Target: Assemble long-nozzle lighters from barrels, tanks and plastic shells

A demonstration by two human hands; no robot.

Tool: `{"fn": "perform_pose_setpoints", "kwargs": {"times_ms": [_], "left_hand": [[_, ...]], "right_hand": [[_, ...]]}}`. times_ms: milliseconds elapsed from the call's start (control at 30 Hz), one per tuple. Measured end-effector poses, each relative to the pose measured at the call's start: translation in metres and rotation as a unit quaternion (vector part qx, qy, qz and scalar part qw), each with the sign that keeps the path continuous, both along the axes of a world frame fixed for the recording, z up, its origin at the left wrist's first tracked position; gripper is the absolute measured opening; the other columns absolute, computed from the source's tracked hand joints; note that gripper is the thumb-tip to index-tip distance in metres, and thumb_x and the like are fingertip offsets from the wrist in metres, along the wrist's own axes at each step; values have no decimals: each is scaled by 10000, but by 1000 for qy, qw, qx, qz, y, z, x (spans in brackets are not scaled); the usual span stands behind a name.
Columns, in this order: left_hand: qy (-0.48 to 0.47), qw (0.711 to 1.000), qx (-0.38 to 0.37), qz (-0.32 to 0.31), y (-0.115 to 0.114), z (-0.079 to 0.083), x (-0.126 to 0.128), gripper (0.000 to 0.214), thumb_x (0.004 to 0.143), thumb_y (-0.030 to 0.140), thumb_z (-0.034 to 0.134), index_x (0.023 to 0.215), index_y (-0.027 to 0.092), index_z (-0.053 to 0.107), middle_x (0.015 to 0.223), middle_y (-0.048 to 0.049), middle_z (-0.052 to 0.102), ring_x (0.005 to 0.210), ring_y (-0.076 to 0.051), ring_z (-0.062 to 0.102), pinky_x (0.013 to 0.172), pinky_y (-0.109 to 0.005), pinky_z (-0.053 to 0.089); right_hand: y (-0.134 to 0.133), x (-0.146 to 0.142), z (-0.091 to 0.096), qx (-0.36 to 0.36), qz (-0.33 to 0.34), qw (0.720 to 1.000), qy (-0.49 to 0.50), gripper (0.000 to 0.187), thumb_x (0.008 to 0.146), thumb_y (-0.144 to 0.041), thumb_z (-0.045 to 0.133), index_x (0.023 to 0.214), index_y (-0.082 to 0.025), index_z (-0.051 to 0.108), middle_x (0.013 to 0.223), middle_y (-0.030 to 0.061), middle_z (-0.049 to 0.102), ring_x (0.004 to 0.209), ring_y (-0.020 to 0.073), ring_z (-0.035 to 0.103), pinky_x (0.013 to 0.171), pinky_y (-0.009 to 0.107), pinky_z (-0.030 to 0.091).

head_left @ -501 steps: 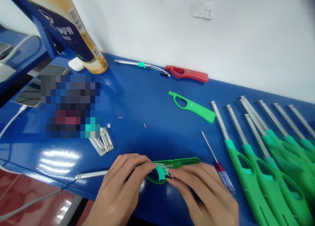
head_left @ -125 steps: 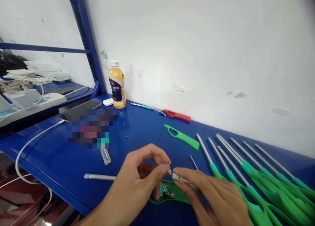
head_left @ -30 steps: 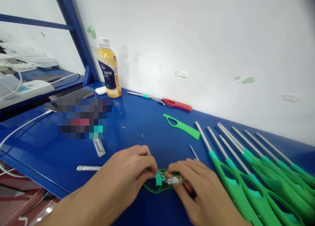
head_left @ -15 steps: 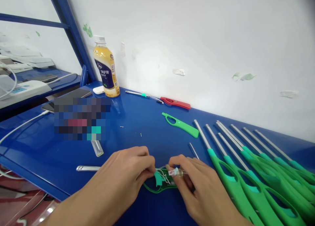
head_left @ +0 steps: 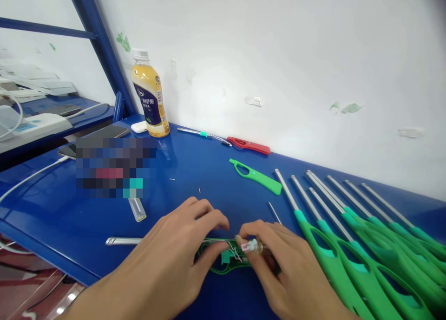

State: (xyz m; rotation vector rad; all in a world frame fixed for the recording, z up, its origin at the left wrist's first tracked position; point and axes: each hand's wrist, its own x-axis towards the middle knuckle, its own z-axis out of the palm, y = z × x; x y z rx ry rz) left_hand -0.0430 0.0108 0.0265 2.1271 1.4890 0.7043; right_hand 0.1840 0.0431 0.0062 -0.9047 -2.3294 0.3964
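Note:
A green lighter casing half (head_left: 223, 270) lies open side up on the blue table, its thin wires (head_left: 235, 251) exposed. Inside its ring-shaped part sits a teal trigger (head_left: 226, 257). My left hand (head_left: 184, 250) hovers over the casing, thumb and fingers apart; the thumb tip is close to the trigger, and I cannot tell if they touch. In my right hand (head_left: 278, 259), thumb and fingers pinch a clear fuel tank (head_left: 253, 246) with a pale tip, above the casing's right part. A metal tube (head_left: 122, 241) extends left from behind my left wrist.
Several assembled green lighters (head_left: 355, 259) crowd the right side. Behind are a loose green casing half (head_left: 261, 178), a red casing (head_left: 249, 145) and a thin metal rod (head_left: 274, 212). Two tiny screws (head_left: 200, 190), a clear tank (head_left: 138, 210) and a drink bottle (head_left: 150, 97) stand or lie leftward.
My left hand has let go of the teal trigger, which now sits lower in the casing. Its fingers have lifted and spread. My right hand holds the tank almost unchanged.

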Motion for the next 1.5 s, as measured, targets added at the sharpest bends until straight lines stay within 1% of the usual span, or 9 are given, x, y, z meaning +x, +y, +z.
{"fn": "perform_pose_setpoints", "kwargs": {"times_ms": [67,167,300,400,467,633,867,1100,1500], "left_hand": [[-34,999,11,-16,1,-1,5,174,1041,209,607,1163,300,692,1101,20,690,1027,-181,618,879,-295,471],[-69,996,33,-37,4,-7,12,192,1061,164,569,1044,262,733,981,22,713,931,-158,622,823,-270,484],[-74,993,83,-31,6,-14,15,232,1073,150,543,1047,248,752,958,9,724,898,-161,610,804,-277,484],[-68,993,91,-29,4,-18,14,229,1073,152,542,1074,247,751,959,5,718,893,-162,603,813,-290,480],[-73,992,95,-29,3,-19,14,219,1073,157,546,1100,249,743,966,5,713,895,-160,603,835,-300,476],[-73,991,108,-31,3,-19,16,220,1076,151,528,1064,231,732,952,-7,693,887,-166,581,826,-310,473],[-85,986,138,-43,2,-18,17,203,1056,129,551,1007,224,723,915,2,675,844,-153,569,776,-301,479],[-90,986,138,-41,3,-18,17,197,1057,131,543,995,221,707,914,2,667,836,-155,563,773,-322,481],[-94,983,148,-59,3,-17,17,187,1046,90,540,948,203,653,938,-6,653,867,-147,557,777,-296,494]], "right_hand": [[0,0,1,8,-2,1000,-3,164,1044,-157,500,1110,-280,585,885,-36,734,719,140,683,684,267,493],[0,1,8,15,-12,1000,-22,149,1045,-171,512,1110,-293,567,803,-51,690,696,144,677,616,248,474],[2,9,24,-33,-56,997,-45,131,1057,-358,570,1162,-300,514,690,-81,617,605,153,656,455,243,397],[5,16,31,-67,-44,995,-66,86,1104,-369,477,1057,-298,488,793,-64,667,665,140,681,502,247,437],[7,19,31,-73,-16,993,-88,129,1122,-333,433,1008,-299,482,833,-67,671,698,135,675,556,260,452],[7,20,27,-92,20,990,-102,156,1128,-304,450,986,-298,516,881,-77,670,770,128,657,650,279,446],[8,17,30,-124,16,986,-109,147,1121,-308,464,988,-295,526,911,-75,683,819,127,668,677,269,443],[9,18,28,-110,20,987,-112,146,1116,-297,470,988,-294,541,906,-49,695,822,155,682,674,275,460],[8,18,23,-105,30,990,-92,131,1099,-247,506,979,-294,532,900,-72,702,795,134,677,689,264,476]]}}
